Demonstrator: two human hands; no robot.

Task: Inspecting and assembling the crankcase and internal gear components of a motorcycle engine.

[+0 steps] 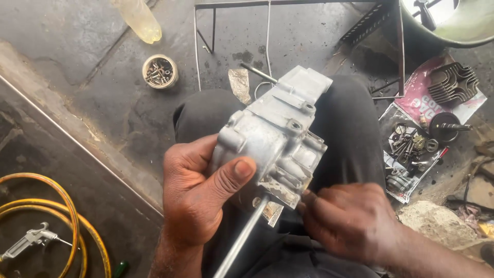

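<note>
Grey cast-aluminium engine casing (275,136), dull and oily, propped on the lap over black trousers (355,123), likely for steadiness. Left hand (198,193) clamped round its near side, thumb pressed flat on the face, seemingly to stop it turning. Right hand (350,219) closed at the lower edge beside a torn silvery gasket scrap (272,211); whatever sits between those fingers impossible to tell. Long steel rod (242,237) running out from under the casing toward the body. Round tin of screws (160,71) set well apart on the concrete floor (103,103), small metal parts spread on paper (411,154) near the right knee.
</note>
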